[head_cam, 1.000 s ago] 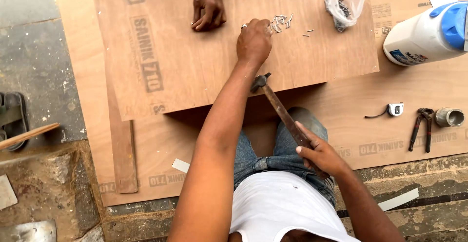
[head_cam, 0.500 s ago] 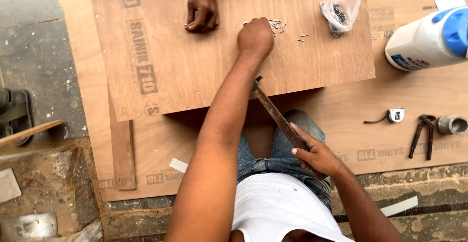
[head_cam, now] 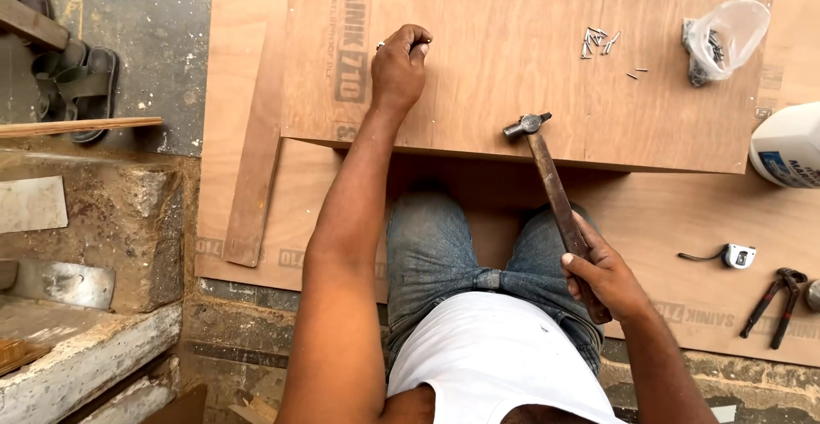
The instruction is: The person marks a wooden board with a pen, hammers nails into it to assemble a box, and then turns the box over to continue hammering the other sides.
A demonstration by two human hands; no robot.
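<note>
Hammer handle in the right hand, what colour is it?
Brown wood, on the hammer; head view.

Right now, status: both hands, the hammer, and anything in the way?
Left hand pinching a small nail on the plywood sheet. Right hand gripping the hammer handle, head raised at the sheet's near edge. Loose nails off right, nothing between.

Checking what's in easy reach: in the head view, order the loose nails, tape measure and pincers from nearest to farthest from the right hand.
From the right hand:
1. Tape measure, just right.
2. Pincers, farther right.
3. Loose nails, up on the plywood board.
</note>
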